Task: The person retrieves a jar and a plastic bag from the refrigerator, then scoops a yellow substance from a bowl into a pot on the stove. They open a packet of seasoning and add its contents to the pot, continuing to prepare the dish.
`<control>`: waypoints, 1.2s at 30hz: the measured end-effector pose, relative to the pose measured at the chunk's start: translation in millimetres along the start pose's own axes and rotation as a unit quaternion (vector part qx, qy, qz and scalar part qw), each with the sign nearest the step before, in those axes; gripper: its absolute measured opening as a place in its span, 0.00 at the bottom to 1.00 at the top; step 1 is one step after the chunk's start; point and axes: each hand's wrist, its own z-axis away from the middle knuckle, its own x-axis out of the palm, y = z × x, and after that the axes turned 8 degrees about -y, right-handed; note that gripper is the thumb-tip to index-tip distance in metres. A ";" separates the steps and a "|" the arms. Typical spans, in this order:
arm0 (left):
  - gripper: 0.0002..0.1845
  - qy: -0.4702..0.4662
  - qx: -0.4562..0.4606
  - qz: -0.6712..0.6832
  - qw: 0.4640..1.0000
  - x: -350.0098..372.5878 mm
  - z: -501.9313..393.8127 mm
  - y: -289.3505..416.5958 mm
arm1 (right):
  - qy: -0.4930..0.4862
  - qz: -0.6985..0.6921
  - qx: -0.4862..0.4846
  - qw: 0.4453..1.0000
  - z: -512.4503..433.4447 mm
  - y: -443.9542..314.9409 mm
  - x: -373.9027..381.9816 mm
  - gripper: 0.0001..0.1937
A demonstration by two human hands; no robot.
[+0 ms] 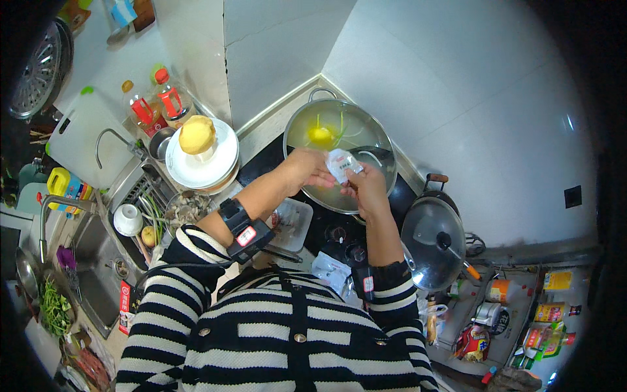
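Note:
Over a large divided metal pot [293, 128], both my hands meet at a small white sachet [342, 165] that bears print. My right hand [368, 188] pinches its lower right corner between thumb and fingers. My left hand [307, 170] is at its left edge, the fingers curled beside it. Below, one side of the pot has pale liquid with a yellow lump [321, 135] and green scallion pieces [340, 131]. The other side looks darker and is partly hidden by my hands. The pot stands on a black cooktop [325, 223] with knobs.
Right of the pot stands a lidded pan [431, 235]. A clear plastic tray [296, 220] and a white plastic bag [332, 272] lie near my body. Stacked plates [226, 164], bottles [171, 100], a bowl of mushrooms [188, 208] and a sink [98, 274] are at left.

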 end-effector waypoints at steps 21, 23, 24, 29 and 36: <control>0.12 0.018 0.008 0.048 0.999 -19.0 -44.4 13.2 | -0.055 -0.120 0.047 0.990 -68.3 -34.3 28.1 0.13; 0.10 0.042 -0.001 0.033 0.999 -17.6 -46.7 15.7 | -0.051 -0.092 0.050 0.993 -69.8 -37.2 27.4 0.15; 0.10 0.062 -0.004 0.028 0.998 -16.7 -47.6 15.9 | -0.053 -0.082 0.047 0.994 -70.2 -38.6 26.9 0.16; 0.08 0.100 -0.007 -0.008 0.995 -17.5 -50.3 15.3 | -0.034 0.000 0.076 0.997 -72.4 -45.0 25.5 0.15; 0.08 0.111 -0.006 -0.004 0.994 -20.4 -53.2 14.8 | -0.048 0.015 0.119 0.992 -87.3 -38.8 12.0 0.08</control>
